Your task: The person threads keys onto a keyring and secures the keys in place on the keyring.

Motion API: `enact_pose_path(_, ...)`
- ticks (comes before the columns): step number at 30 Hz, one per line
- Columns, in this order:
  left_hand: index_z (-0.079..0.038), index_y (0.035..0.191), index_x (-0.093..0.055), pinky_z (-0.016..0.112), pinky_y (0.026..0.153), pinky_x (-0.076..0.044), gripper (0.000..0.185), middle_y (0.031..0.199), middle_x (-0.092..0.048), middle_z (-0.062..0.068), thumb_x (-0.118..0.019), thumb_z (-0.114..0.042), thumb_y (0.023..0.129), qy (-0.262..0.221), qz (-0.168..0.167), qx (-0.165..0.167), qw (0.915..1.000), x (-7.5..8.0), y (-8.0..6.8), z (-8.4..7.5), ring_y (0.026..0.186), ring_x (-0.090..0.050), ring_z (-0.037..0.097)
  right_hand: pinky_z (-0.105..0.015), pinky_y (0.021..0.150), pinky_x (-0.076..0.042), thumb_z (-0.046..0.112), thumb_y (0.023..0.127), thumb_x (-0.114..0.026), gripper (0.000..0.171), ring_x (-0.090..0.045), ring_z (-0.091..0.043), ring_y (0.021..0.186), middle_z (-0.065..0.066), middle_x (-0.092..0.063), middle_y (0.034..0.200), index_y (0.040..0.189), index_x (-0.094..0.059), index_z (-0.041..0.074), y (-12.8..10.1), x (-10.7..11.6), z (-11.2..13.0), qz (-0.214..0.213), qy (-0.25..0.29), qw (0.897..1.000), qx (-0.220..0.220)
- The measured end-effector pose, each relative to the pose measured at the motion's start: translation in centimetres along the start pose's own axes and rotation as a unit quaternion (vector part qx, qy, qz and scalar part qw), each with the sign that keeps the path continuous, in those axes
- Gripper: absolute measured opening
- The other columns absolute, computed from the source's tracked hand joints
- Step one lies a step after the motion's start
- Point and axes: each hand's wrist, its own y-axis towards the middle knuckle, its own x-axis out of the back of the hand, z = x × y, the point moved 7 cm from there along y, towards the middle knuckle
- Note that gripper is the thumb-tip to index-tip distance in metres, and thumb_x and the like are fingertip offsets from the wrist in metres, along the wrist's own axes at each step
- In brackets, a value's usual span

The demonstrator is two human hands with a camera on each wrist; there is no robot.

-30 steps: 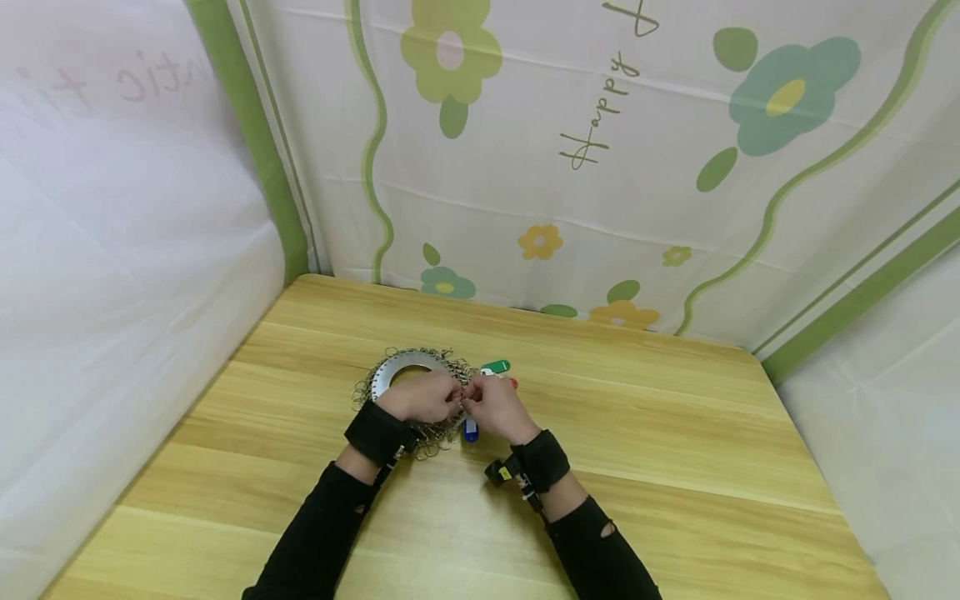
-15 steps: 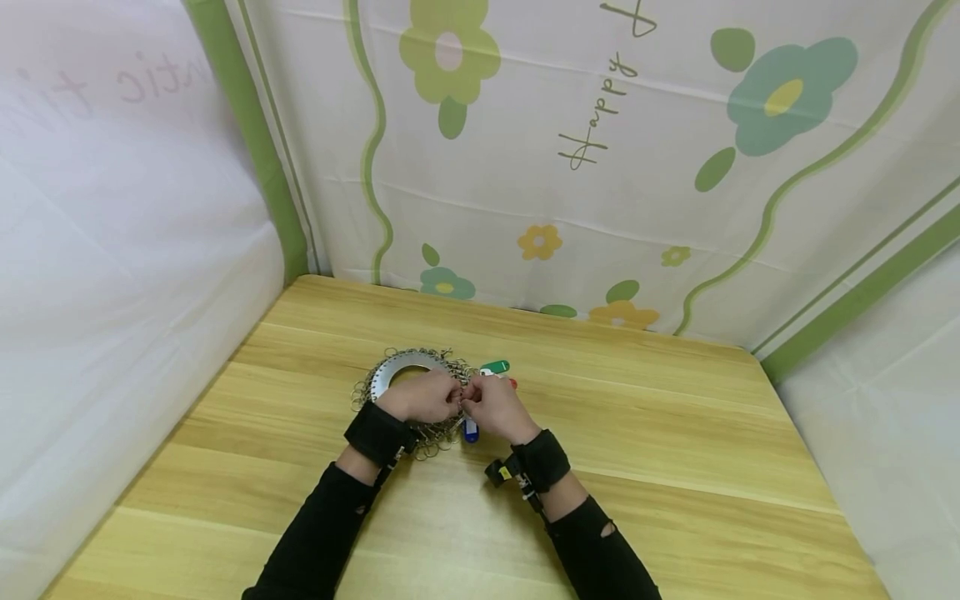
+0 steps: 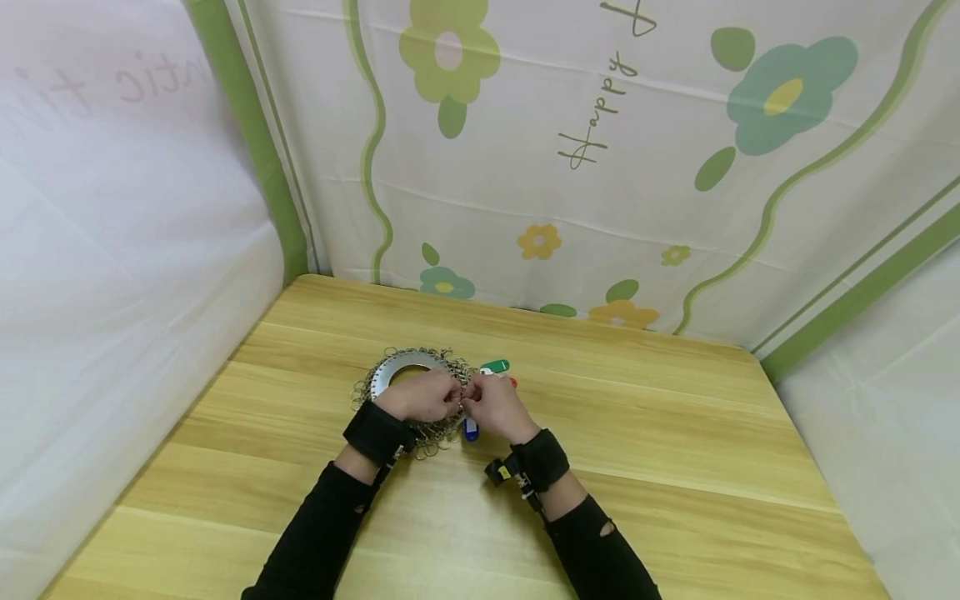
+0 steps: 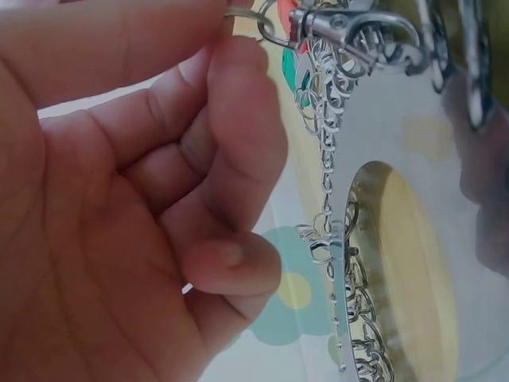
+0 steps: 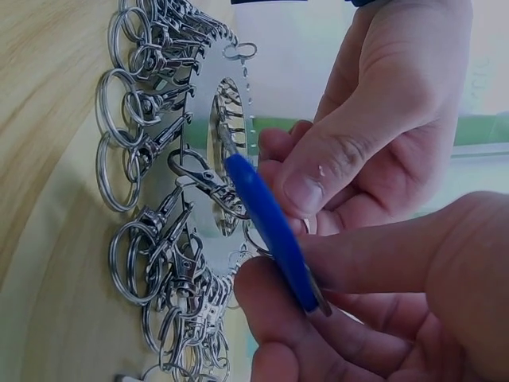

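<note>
- Left hand (image 3: 422, 397) sits over the near right edge of the metal disc (image 3: 397, 367), fingers curled, thumb and forefinger pinching a small split ring (image 4: 242, 12) that links to a snap clip (image 4: 350, 28). Looks like it's steadying the ring so the other hand can work on it.
- Right hand (image 3: 495, 407) meets it fingertip to fingertip and pinches the blue key tag (image 5: 270, 227) at its metal end, tag angled towards the disc. Whether the tag is already on the ring, I can't tell.
- Disc lies flat on the wooden table (image 3: 675, 450), left of centre. Many key rings with clips (image 5: 151, 199) hang from holes round its rim and fan out on the wood.
- Just right of the hands: a green tag (image 3: 496, 366), and a red one (image 3: 513, 382) mostly hidden behind the right hand.
- Both wrists wear black straps; sleeves are black.
- Floral cloth (image 3: 600, 167) hangs behind the table.
</note>
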Motion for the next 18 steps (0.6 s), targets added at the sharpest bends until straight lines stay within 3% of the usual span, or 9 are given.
enact_pose_path(18,-0.013,0.064,-0.049,0.021,0.048,-0.031,0.027,0.055,-0.037,-0.007,-0.055,-0.004,0.088,0.01,-0.013,0.017,0.9997,-0.19,0.32,0.24,0.046,-0.036,0.007,-0.022,0.048,-0.038,0.003,0.089,-0.06,0.011,-0.048,-0.01,0.05,0.0,-0.057,0.067,0.079,-0.062,0.008,-0.21,0.1,0.28,0.009,0.003,1.0,0.008)
